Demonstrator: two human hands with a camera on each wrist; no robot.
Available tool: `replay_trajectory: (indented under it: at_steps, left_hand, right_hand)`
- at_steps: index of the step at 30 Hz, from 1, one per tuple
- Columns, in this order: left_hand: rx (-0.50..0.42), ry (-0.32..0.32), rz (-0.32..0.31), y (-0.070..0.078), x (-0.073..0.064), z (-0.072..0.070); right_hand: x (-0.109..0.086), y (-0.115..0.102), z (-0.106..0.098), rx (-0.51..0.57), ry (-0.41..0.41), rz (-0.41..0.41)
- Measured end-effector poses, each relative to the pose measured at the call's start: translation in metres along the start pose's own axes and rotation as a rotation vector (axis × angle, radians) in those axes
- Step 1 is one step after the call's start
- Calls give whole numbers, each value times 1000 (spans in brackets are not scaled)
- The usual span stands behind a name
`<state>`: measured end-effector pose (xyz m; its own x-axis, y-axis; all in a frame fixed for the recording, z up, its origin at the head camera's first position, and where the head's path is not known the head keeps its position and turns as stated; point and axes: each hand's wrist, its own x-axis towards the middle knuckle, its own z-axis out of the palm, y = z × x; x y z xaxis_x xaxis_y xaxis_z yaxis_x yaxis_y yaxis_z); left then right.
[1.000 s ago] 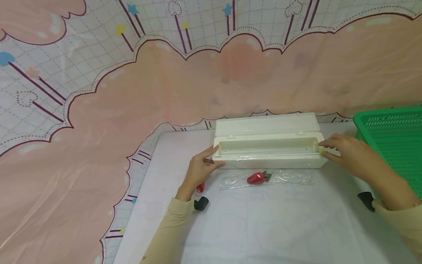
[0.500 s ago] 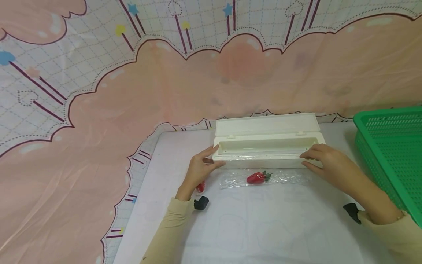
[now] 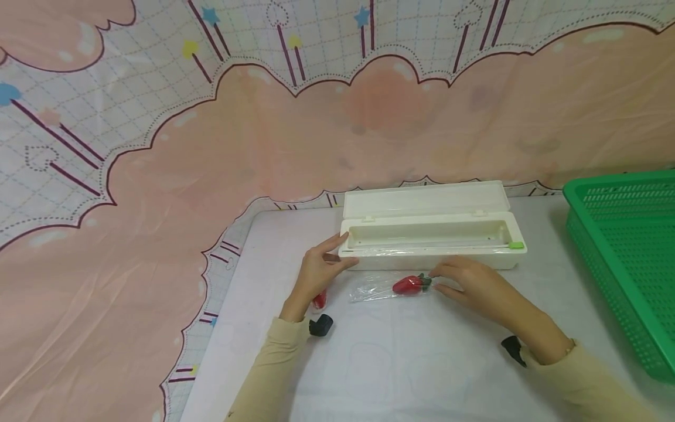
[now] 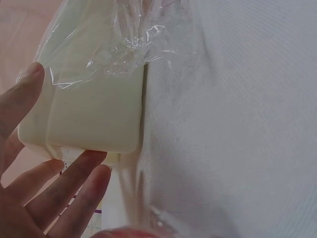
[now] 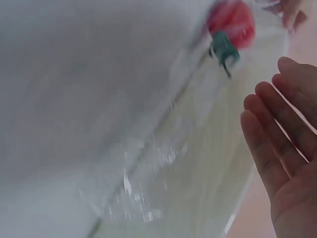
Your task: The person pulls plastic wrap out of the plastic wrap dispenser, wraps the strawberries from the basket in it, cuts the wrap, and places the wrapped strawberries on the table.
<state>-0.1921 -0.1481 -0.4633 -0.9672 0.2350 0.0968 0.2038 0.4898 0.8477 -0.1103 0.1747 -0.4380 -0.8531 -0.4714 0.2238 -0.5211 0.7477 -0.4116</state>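
A long white cling film dispenser stands at the back of the table with its lid up. Its green slider cutter sits at the right end of the front edge. My left hand grips the dispenser's left end, thumb and fingers around the corner. Clear film lies on the table before the dispenser, bearing a red strawberry with green leaves. My right hand hovers over the film's right part, fingertips right beside the strawberry's leaves. In the right wrist view its fingers are straight and hold nothing.
Another red piece, partly hidden by my left wrist, lies on the left. A green plastic basket stands at the right. A patterned curtain rises behind the white table.
My right hand has left the slider end of the dispenser and moved left and toward me, down beside the strawberry. The left hand keeps its grip in place.
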Motion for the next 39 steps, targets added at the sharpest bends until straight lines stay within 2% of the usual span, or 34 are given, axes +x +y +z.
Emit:
replay_trajectory:
  at_steps: [6, 11, 24, 29, 33, 34, 39]
  left_hand:
    - [-4, 5, -1, 0, 0, 0]
    - [-6, 6, -8, 0, 0, 1]
    - [-17, -2, -2, -1, 0, 0]
    - [-13, -35, -29, -1, -2, -2]
    - [-28, -70, -52, -1, -2, -5]
    - [-33, -82, -68, 3, -3, -6]
    - [-77, -104, -66, 3, -2, -10]
  right_hand:
    - [8, -5, 23, -20, 34, -86]
    - [14, -8, 33, -41, 52, -126]
    - [22, -10, 39, -70, 38, -70]
    - [21, -13, 42, -97, 33, -74]
    - [17, -14, 43, -96, 12, -44]
    - [17, -14, 43, -92, 5, -34]
    - [15, -13, 42, -83, -13, -30]
